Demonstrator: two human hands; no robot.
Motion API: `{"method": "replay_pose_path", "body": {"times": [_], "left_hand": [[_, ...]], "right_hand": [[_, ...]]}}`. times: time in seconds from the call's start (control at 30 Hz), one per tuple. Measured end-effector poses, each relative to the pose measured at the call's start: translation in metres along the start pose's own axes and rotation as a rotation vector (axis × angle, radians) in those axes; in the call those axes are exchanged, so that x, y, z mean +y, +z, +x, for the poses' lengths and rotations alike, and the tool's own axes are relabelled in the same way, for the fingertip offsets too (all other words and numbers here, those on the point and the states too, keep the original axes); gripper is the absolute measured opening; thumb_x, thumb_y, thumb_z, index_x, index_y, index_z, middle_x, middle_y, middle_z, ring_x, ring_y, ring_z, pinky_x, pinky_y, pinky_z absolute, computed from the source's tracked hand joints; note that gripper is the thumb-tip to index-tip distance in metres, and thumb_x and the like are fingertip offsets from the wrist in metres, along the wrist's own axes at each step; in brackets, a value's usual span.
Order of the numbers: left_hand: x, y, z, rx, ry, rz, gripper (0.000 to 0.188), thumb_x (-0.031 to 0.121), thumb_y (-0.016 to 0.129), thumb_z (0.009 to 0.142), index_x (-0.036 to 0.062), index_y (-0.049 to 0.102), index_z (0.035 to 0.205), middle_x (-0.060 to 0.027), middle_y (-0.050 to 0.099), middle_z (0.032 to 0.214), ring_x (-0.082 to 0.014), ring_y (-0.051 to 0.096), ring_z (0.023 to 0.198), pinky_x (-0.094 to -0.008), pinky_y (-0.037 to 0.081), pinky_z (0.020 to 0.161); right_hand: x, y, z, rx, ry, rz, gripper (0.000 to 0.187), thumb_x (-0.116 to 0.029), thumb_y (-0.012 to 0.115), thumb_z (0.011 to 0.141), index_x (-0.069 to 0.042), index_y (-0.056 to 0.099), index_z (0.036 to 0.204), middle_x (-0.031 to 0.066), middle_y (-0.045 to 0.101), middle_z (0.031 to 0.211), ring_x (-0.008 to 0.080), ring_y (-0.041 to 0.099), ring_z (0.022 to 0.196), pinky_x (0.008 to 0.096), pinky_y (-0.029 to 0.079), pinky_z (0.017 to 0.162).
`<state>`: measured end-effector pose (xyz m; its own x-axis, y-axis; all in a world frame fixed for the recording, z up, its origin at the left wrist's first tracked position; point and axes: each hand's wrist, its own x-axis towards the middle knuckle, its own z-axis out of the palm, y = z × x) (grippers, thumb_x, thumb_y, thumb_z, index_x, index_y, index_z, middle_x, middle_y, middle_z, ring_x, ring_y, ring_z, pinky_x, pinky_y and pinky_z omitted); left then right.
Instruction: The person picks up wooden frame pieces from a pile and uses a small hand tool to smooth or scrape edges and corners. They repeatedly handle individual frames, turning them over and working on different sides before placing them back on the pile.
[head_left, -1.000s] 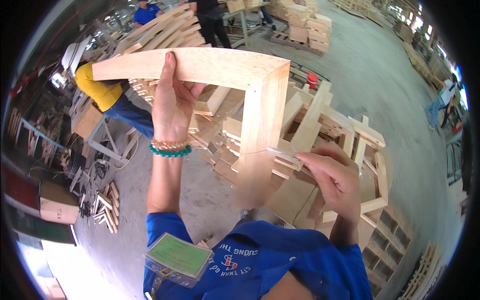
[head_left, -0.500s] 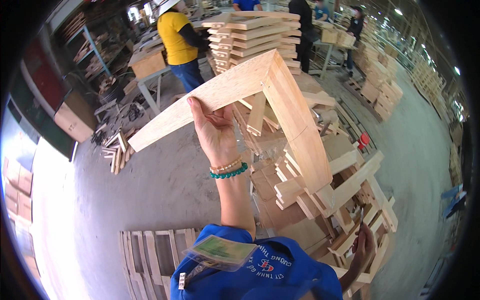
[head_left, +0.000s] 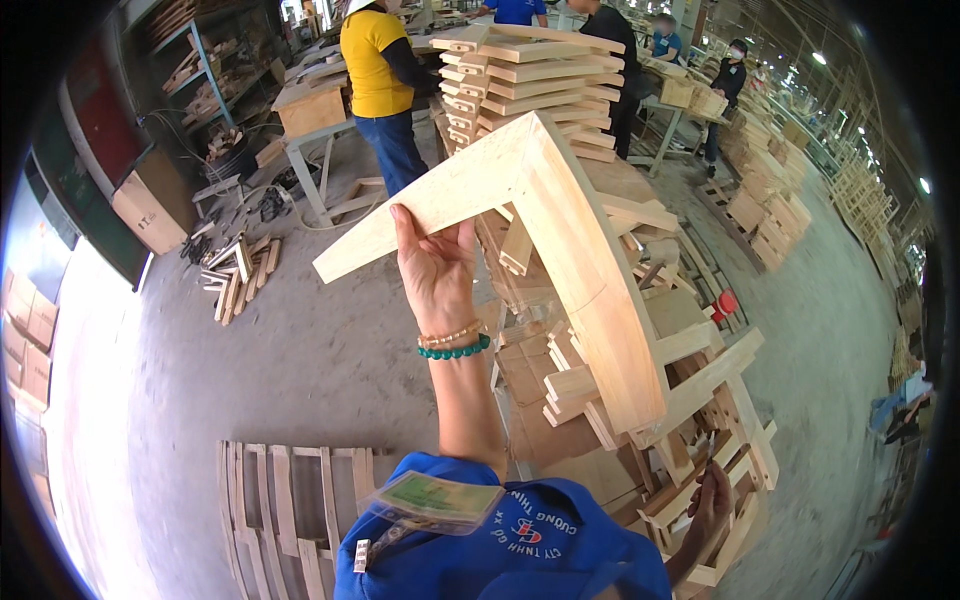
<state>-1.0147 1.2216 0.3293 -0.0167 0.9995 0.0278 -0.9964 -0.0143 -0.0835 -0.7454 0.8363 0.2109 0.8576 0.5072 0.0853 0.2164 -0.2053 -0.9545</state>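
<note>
My left hand is raised in front of me, its thumb and fingers closed on one arm of an L-shaped wooden frame piece. Two pale boards meet in that piece at a mitred corner, and a thin dark line crosses the longer, curved board. Low on the right, my right hand has its fingers curled around a thin pen-like tool, whose exact kind I cannot make out. It is beside stacked wooden frame parts, apart from the raised piece.
A tall stack of wooden frames stands on the bench ahead. Loose boards lie on cardboard nearby. A slatted pallet is at lower left, and wood offcuts lie on the floor. A person in yellow works beyond.
The L-shaped piece has turned slightly, its left end swinging rightward and its long board shifting lower. My right hand has moved slightly left and down. The view has shifted a little.
</note>
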Motion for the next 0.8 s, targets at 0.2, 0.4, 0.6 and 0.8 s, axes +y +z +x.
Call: {"method": "replay_pose_path", "body": {"times": [0.2,0.4,0.6,0.8], "left_hand": [[-0.030,-0.020,0.001,-0.193,-0.082,0.392,0.031,0.036,0.055,0.094,0.0068,0.059,0.106,-0.0077,0.067,0.102,-0.0194,0.064,0.093,-0.0349,0.056,0.075],[-0.061,0.018,-0.032,-0.475,-0.492,0.626,0.038,0.034,0.053,0.095,0.0063,0.055,0.121,-0.0122,0.059,0.123,-0.0235,0.057,0.113,-0.0387,0.048,0.096],[-0.167,0.021,-0.121,-0.730,-0.684,1.164,0.056,0.034,0.068,0.085,0.0031,0.047,0.127,-0.0082,0.059,0.111,-0.0203,0.058,0.099,-0.0354,0.047,0.088],[-0.230,0.010,-0.204,-2.181,-0.574,1.582,0.067,0.020,0.076,0.067,0.0037,0.048,0.125,-0.0171,0.061,0.107,-0.0258,0.063,0.094,-0.0358,0.051,0.078]], "right_hand": [[0.041,-0.036,-0.013,0.131,-0.072,-0.002,0.024,-0.013,0.054,0.095,-0.004,0.063,0.114,-0.0027,0.059,0.078,0.0001,0.043,0.055,0.0176,0.031,0.044],[0.021,-0.043,-0.035,0.205,0.067,0.053,0.024,-0.007,0.053,0.091,0.001,0.063,0.111,0.0050,0.064,0.091,0.0115,0.059,0.084,0.0251,0.047,0.072],[0.045,-0.076,-0.073,0.524,0.110,0.187,0.023,-0.011,0.056,0.093,0.001,0.064,0.111,0.0044,0.065,0.097,0.0098,0.059,0.087,0.0235,0.046,0.070],[0.011,-0.113,-0.116,0.939,0.119,0.165,0.020,-0.014,0.057,0.093,-0.001,0.067,0.105,-0.0036,0.053,0.069,0.0033,0.042,0.059,0.0205,0.032,0.050]]}}
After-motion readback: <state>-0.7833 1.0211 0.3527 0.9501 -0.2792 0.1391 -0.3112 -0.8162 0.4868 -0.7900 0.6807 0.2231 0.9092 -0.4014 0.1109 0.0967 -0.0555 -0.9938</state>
